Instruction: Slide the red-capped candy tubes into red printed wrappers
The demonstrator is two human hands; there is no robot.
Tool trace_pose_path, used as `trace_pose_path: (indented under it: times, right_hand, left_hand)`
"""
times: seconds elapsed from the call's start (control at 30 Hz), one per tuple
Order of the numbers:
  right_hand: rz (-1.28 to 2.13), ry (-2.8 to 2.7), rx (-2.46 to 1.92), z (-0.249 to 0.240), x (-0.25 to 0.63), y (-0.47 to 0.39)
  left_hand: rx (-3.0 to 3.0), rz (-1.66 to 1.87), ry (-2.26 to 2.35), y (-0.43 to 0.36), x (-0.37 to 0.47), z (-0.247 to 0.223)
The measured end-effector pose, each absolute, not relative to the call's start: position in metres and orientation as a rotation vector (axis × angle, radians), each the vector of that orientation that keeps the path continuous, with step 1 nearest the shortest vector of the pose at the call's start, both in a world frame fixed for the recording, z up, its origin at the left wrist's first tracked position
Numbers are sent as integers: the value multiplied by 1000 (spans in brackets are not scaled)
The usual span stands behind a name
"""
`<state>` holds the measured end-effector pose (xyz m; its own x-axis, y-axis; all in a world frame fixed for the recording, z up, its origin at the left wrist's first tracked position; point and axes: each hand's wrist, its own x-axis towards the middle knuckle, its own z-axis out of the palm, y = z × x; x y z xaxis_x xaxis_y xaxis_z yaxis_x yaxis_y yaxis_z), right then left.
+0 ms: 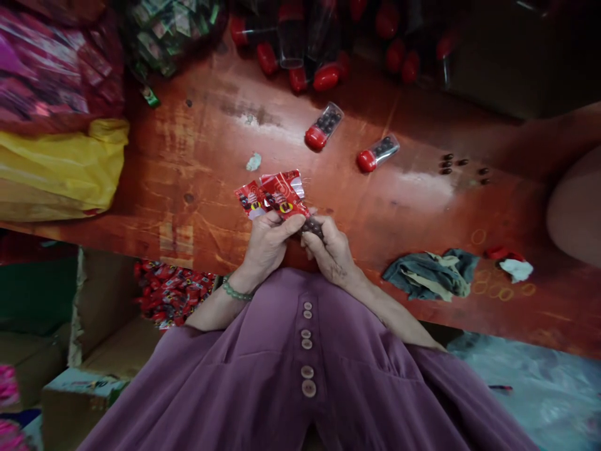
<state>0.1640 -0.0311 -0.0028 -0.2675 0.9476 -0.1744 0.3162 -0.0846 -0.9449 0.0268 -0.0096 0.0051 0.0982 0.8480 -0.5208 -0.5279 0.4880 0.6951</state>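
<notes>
My left hand (268, 243) is closed on several red printed packets (284, 195) fanned out above its fingers, with silvery patches showing. Closed beside it, my right hand (332, 249) grips a cluster of dark brown balls (312, 227). Whether a clear container surrounds these balls is hard to tell, as fingers cover part of them. The two hands meet at the table's near edge, the left thumb over the packets' lower end. Beyond them lie a clear capsule with a red cap (323, 127) and another such capsule (378, 153), both with dark balls inside.
Red-capped clear containers (300, 56) crowd the far side. Several loose brown balls (447, 164) and a crumpled dark cloth (432, 274) lie rightward on the red-brown table (211, 156). Bags (61, 166) stand at left. Below, a cardboard box (101, 307) sits beside piled red packets (173, 291).
</notes>
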Motion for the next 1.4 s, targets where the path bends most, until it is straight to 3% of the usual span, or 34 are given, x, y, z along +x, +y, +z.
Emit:
trace_pose_path:
  times: [0.23,0.43,0.63,0.73,0.83,1.03,1.27,1.4]
  right_hand:
    - [1402,-1588,-1374,-2,163,-27]
    - [1870,-1113,-1090,-5,152,-27]
    - [1309,-1549,-1463,-11,152,-26]
    - [1201,-1629,-1456,-14,156,-25]
    - [1326,-1525,-1400,-15,157,-23]
    - [1892,-980,-1092,-15,153,-22]
    - [1411,-1362,-1468,-10,157,-21]
    - [1772,-1175,-1224,-10,159,-18]
  left_hand:
    - [388,1158,1039,-10,29,6]
    - [452,1053,1149,-12,29,0]
    - [534,1177,1303,-6,30,-10]
    - [470,1184,1293,-1,36,-7]
    - [448,1153,1244,2,39,-2]
    - [464,978,1128,2,35,2]
    - [586,1115,1257,0,40,-5]
    - [547,1104,1252,1,43,-3]
